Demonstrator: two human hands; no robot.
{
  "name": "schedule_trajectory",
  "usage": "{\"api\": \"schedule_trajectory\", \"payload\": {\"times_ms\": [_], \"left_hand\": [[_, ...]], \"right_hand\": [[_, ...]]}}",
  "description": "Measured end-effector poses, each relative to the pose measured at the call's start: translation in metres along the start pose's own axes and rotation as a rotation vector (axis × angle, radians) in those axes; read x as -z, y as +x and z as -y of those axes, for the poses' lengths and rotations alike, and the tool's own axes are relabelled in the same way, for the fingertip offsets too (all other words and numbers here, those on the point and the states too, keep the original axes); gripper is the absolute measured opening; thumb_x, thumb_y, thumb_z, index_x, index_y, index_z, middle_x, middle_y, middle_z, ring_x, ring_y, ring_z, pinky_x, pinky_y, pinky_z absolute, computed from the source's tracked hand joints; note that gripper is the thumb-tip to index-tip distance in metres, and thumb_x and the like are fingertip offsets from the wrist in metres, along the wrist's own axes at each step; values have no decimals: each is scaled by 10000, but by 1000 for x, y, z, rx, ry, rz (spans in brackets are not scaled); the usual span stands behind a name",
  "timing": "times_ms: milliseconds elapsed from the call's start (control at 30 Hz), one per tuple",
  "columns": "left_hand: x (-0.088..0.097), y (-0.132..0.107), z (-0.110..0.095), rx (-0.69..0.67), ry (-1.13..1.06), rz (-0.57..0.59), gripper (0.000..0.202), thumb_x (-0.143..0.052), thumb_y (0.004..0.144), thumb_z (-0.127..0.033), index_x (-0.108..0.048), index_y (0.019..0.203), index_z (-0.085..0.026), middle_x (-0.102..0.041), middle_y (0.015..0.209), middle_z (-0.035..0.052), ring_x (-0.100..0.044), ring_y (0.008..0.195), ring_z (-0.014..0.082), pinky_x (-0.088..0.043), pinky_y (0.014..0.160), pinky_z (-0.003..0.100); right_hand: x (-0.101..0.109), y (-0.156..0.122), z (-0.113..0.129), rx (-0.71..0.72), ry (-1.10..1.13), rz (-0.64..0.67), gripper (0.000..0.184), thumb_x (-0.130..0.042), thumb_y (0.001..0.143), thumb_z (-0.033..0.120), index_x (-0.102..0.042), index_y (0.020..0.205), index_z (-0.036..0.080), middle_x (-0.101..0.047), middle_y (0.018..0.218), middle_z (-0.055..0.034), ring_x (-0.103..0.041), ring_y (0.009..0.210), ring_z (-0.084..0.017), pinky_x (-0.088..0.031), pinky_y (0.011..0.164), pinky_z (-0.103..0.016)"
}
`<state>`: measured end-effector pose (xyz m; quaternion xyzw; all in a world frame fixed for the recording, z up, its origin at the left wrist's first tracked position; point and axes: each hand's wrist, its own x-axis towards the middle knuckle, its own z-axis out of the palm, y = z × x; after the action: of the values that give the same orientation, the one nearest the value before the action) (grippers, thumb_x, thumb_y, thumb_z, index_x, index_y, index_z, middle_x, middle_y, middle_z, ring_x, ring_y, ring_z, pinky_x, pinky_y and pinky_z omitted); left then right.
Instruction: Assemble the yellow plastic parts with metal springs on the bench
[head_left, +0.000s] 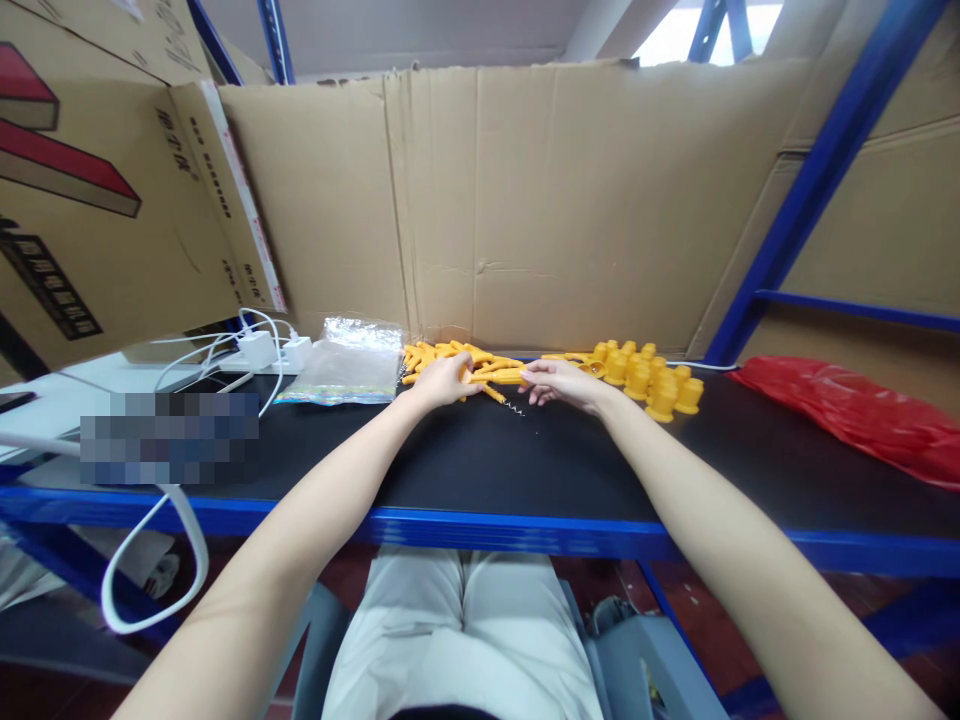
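Observation:
My left hand (444, 380) is closed around the left part of a yellow plastic stick (499, 377), held level just above the black tabletop. At its right end, the thumb and forefinger of my right hand (559, 382) pinch the stick, the other fingers loosely curled. Below it lies another yellow handle (493, 393) with a spiral metal wire (514, 407) pointing right. Behind my left hand is a heap of similar yellow pieces (427, 354). Several yellow flanged cups (660, 385) stand to the right of my right hand.
A clear plastic bag (349, 365) lies left of the heap, beside white chargers (259, 348) and cables. A red plastic bag (847, 410) rests at the right. Cardboard (562, 200) walls the back, and a blue rail (525, 528) edges the black tabletop (480, 470).

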<state>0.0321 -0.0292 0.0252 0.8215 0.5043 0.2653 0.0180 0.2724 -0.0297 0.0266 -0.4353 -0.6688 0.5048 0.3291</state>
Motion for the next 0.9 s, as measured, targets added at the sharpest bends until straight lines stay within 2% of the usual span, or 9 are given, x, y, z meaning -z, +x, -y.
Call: {"api": "schedule_trajectory", "payload": {"times_ms": [100,200,267,333,433,533,600,733,900], "left_hand": [[2,-2,-2,-2,-4,7,498,-638,707,-502,-542,1109,-222,-629,904,46,-581,825,212,-410,695,293],[3,-4,-5,-21,-34,-11,711,-607,735,-531,-364,1343,-255,-623,878,34,-589,783,188,-419,706,285],[4,-4,-6,-9,-50,-62,745,-568,768,-539,-277,1394,-260,-618,859,24,-590,752,169,-426,708,278],[3,-4,-6,11,-38,-117,686,-539,800,-509,-290,1385,-250,-622,904,33,-594,785,172,-438,728,287],[-2,-3,-4,-9,1,-120,539,-524,824,-408,-398,1311,-215,-628,996,64,-591,900,208,-459,780,331],[-8,-3,-3,-104,19,-81,412,-513,827,-336,-496,1214,-196,-621,1080,85,-569,1004,234,-460,848,367],[-13,-3,-4,-170,33,-62,377,-509,828,-316,-524,1184,-193,-609,1131,90,-549,1058,242,-441,906,385],[-18,-4,-7,-222,78,-6,413,-527,809,-299,-531,1194,-150,-572,1199,125,-519,1115,264,-408,969,409],[-21,-4,-9,-246,103,45,418,-529,803,-294,-524,1199,-158,-549,1222,123,-498,1154,262,-411,975,407]], "right_hand": [[2,0,0,19,27,-37,205,-624,822,276,-550,966,150,-650,811,-55,-589,574,-79,-475,519,-190],[7,1,0,52,41,-116,246,-653,792,266,-534,979,158,-648,828,-59,-584,559,-79,-470,506,-196],[14,4,-2,87,30,-219,295,-674,768,292,-526,990,166,-648,850,-65,-583,551,-80,-465,499,-198],[22,9,-6,155,-2,-393,355,-687,742,348,-519,1004,176,-640,864,-61,-579,545,-86,-464,501,-213],[38,18,-15,297,-129,-751,420,-672,716,413,-514,1033,187,-620,900,-52,-562,533,-110,-483,536,-277],[52,20,-26,411,-442,-964,386,-634,730,350,-534,1066,188,-610,998,-75,-564,595,-141,-493,658,-351],[59,18,-33,432,-651,-992,354,-606,748,301,-549,1078,189,-608,1039,-89,-577,672,-170,-473,739,-375],[63,12,-42,393,-947,-945,313,-561,789,272,-565,1092,196,-623,1056,-103,-565,941,-257,-408,853,-409],[66,17,-54,263,-1101,-816,316,-564,794,265,-554,1104,206,-623,1075,-100,-535,1027,-280,-385,871,-424]]}}
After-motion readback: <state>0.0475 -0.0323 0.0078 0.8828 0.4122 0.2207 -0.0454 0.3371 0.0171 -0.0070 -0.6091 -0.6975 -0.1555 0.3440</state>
